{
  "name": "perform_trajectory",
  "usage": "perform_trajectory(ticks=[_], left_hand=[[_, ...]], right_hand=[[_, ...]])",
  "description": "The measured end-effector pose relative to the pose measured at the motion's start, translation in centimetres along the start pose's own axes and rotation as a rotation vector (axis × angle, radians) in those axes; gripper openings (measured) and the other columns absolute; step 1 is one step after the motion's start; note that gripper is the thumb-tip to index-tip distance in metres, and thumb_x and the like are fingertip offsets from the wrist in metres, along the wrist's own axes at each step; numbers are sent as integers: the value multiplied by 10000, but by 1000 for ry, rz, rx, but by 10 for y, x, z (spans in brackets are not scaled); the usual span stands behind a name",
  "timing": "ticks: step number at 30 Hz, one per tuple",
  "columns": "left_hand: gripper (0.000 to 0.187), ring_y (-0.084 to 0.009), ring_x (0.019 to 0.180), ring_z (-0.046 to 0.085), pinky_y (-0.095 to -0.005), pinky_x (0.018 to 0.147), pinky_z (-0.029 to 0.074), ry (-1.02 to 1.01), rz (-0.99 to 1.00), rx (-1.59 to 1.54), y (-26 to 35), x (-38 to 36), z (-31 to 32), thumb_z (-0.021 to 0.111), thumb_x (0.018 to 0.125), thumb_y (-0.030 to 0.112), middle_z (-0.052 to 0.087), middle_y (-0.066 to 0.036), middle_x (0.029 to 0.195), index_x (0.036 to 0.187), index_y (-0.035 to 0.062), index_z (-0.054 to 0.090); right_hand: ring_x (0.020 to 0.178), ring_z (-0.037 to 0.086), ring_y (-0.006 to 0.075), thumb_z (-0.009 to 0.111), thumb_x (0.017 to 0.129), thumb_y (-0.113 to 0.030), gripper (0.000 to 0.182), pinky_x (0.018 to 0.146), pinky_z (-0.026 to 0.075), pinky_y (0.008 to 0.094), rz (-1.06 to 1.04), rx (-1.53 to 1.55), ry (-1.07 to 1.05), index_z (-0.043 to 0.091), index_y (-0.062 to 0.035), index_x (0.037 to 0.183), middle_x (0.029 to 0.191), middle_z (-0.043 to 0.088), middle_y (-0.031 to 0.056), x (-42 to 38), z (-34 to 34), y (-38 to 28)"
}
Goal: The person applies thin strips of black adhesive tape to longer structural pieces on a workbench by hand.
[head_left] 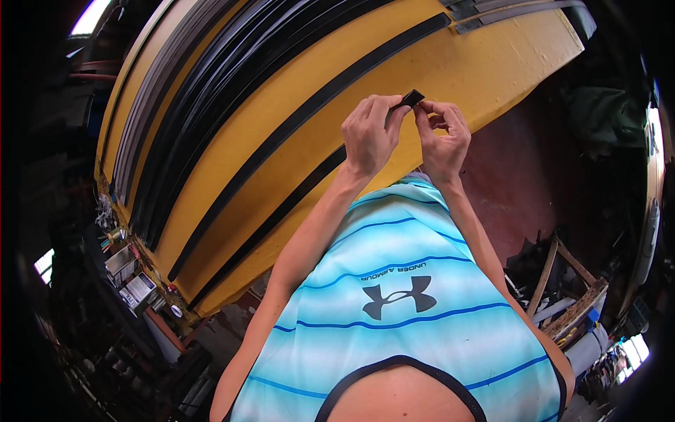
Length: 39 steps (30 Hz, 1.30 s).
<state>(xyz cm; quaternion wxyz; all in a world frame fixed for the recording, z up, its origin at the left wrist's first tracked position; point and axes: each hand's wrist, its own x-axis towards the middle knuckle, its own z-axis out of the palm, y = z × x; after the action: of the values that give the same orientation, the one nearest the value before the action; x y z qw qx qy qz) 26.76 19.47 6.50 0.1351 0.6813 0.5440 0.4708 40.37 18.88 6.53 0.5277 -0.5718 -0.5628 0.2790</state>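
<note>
Near the edge of the yellow table, my left hand [369,137] is closed around a long black strip [281,209] close to its end. That end [413,97] sticks up past my fingers, tilted off the table. My right hand [444,141] pinches at the corner of the same end, thumb and forefinger together, with the other fingers curled. Whether anything small sits in that pinch is hidden. From my left hand the strip runs down and left along the table's near edge. Another black strip [309,105] lies parallel to it, farther in.
Bundled black strips [218,91] and grey strips [151,88] lie lengthwise on the yellow table [492,67]. More grey strips [517,15] rest at its far right end. Boxes and a can [137,290] stand by the left end. A wooden frame [562,281] is on the right.
</note>
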Motion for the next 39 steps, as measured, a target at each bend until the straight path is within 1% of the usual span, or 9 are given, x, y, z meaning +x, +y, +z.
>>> perform_trajectory(ticks=[15, 25, 28, 30, 31, 32, 34, 37, 39], left_hand=[[174, -270, 726, 676, -342, 630, 548, 10, 43, -46, -1, 0, -1, 789, 826, 66, 691, -125, 834, 940, 22, 666], [168, -211, 737, 678, -309, 650, 533, 42, -71, -113, 1, 0, -3, 782, 846, 65, 705, -113, 860, 972, 12, 685], [160, -168, 753, 676, -286, 668, 525, 3, -198, -212, 3, 4, -8, 771, 866, 90, 726, -91, 893, 994, 19, 707], [156, -146, 765, 674, -271, 680, 521, -23, -279, -279, 3, 8, -14, 764, 875, 99, 736, -77, 912, 1006, 25, 719], [150, -133, 771, 671, -262, 693, 519, -62, -338, -304, 3, 10, -18, 755, 884, 103, 740, -66, 925, 1014, 33, 727], [145, -120, 778, 668, -254, 706, 517, -102, -398, -330, 2, 12, -20, 747, 892, 107, 745, -54, 938, 1022, 42, 735], [140, -111, 777, 664, -247, 717, 514, -117, -408, -357, 1, 14, -24, 743, 895, 99, 745, -44, 935, 1026, 51, 740], [149, -116, 794, 663, -262, 712, 517, -146, -446, -429, 1, 14, -24, 748, 895, 116, 742, -56, 943, 1031, 54, 742], [136, -129, 841, 655, -280, 704, 515, -91, -263, -276, 0, 12, -26, 764, 883, 118, 727, -60, 945, 1004, 59, 742]], right_hand=[[672, 582, 123, 705, 868, -104, 123, 638, 479, 269, 239, 128, -47, 656, -9, 928, 868, 626, 54, 1, 8, 1], [704, 584, 119, 685, 850, -73, 121, 646, 483, 276, 40, 51, -88, 634, -8, 938, 854, 616, 61, -5, 7, 4], [712, 586, 113, 670, 916, -106, 99, 658, 492, 264, 170, 126, -127, 641, -16, 946, 872, 630, 53, -5, 6, 0], [710, 583, 104, 638, 993, -197, 180, 673, 503, 251, 376, 488, -96, 654, -22, 958, 901, 648, 43, 1, 2, -9], [720, 587, 95, 611, 1021, -292, 287, 688, 512, 241, 383, 555, -150, 671, -13, 989, 901, 676, 46, 6, -2, -11], [720, 587, 95, 611, 1021, -292, 287, 688, 512, 241, 383, 553, -152, 671, -13, 989, 901, 676, 46, 11, -6, -10], [733, 598, 98, 636, 1004, -324, 327, 694, 512, 248, 418, 534, -346, 684, 0, 1003, 867, 699, 60, 21, -10, -10], [740, 606, 101, 674, 973, -302, 300, 719, 489, 234, 416, 502, -379, 704, -4, 955, 816, 704, 63, 30, -12, -13], [736, 604, 102, 685, 962, -292, 285, 723, 478, 229, 406, 494, -396, 709, -9, 931, 799, 700, 59, 33, -13, -14]])
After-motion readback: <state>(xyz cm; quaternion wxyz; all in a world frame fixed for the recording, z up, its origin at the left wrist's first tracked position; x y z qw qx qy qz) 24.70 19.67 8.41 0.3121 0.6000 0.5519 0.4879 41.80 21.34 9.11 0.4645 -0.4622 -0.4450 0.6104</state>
